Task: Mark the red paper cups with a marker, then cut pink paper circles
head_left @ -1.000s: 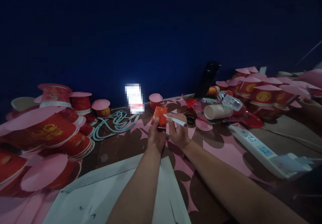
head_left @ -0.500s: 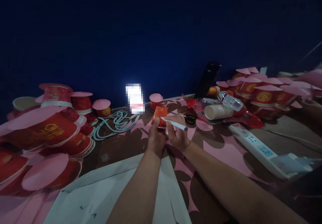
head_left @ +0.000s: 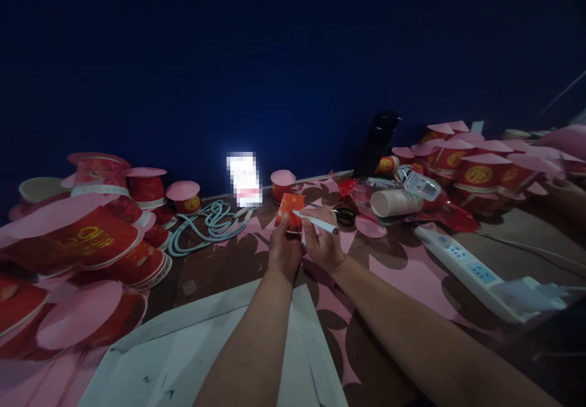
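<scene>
My left hand (head_left: 282,245) is closed around a small red paper cup (head_left: 292,204) with gold print, held above the table. In my right hand (head_left: 324,242), a white marker pen (head_left: 326,222) with a dark end is gripped between thumb and fingers. Its tip points left at the cup's side; whether it touches I cannot tell. Just behind stands another red cup topped by a pink paper disc (head_left: 282,178). Black-handled scissors (head_left: 344,216) lie right of my right hand, near a loose pink disc (head_left: 370,227).
Red cups with pink discs (head_left: 107,236) crowd the left side, and more (head_left: 478,172) the right, where another person's hand (head_left: 570,193) reaches in. A lit screen (head_left: 245,178) stands behind a coiled cable (head_left: 208,230). Stacked cups (head_left: 396,202), a power strip (head_left: 467,266) and a white sheet (head_left: 183,349) lie around.
The view has shifted very slightly. My hands keep nearly the same position, with the cup and the marker pen still held.
</scene>
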The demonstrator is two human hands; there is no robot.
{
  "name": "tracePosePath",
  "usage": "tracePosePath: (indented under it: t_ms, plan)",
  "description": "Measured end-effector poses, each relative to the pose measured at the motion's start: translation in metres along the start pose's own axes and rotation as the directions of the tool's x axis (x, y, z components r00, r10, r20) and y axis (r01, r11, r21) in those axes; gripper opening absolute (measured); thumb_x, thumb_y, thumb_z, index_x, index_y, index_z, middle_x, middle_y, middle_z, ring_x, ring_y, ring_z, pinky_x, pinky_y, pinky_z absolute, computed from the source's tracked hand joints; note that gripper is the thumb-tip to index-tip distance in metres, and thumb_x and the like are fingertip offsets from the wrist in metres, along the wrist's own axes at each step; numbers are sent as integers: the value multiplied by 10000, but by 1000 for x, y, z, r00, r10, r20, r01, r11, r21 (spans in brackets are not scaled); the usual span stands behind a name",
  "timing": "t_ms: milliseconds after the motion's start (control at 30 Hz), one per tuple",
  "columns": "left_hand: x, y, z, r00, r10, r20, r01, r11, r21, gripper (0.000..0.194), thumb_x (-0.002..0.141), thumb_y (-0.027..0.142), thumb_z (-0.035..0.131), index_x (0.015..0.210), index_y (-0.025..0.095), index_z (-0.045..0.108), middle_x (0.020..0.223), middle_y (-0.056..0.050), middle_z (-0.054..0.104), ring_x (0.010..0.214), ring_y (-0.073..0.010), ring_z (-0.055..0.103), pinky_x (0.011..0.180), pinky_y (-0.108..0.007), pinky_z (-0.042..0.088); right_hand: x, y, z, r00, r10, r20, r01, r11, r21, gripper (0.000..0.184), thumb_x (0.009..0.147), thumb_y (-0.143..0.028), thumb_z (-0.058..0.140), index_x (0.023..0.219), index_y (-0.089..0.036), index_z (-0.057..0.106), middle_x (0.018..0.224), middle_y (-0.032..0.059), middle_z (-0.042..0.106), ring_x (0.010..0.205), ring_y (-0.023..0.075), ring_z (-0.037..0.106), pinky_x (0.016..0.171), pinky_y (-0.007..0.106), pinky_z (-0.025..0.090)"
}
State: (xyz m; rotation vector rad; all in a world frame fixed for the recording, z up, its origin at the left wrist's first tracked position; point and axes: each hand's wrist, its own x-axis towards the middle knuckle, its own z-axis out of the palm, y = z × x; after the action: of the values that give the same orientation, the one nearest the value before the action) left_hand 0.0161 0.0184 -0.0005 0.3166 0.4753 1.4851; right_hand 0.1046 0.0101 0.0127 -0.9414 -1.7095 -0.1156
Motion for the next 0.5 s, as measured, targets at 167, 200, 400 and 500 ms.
tracePosePath:
  t_ms: [167,200,400,500]
  plan:
    - [-1,1,1,1000,-14,-17,14,1000,15,195,747,263,637,908,154,629,913,-65,666,932,-162,627,910,-298,436,-1,1,1,1000,4,12,-4,1000,-20,167,893,-214,465,984,-190,602,944,71,688,888,192,621,828,383,430]
    - [-2,1,1,1000,-14,-16,15,1000,18,198,748,266,636,911,153,628,920,-68,666,942,-165,626,909,-297,436,0,1,1,1000,3,11,-2,1000,-21,167,892,-212,466,985,-188,602,946,72,689,887,192,622,828,384,430]
    - [-3,1,3,1000,-23,-16,23,1000,10,196,758,268,625,909,144,630,900,-74,673,942,-170,627,915,-306,438,0,1,1,1000,-17,-4,17,1000,-24,157,880,-181,484,985,-182,600,953,74,689,896,190,621,843,388,423]
    - [-3,1,4,1000,-15,8,15,1000,-1,190,764,267,618,914,150,631,923,-71,674,943,-166,626,925,-315,436,-1,1,1,1000,-4,-5,4,999,-39,156,881,-185,485,989,-187,598,949,75,688,883,191,623,844,391,420]
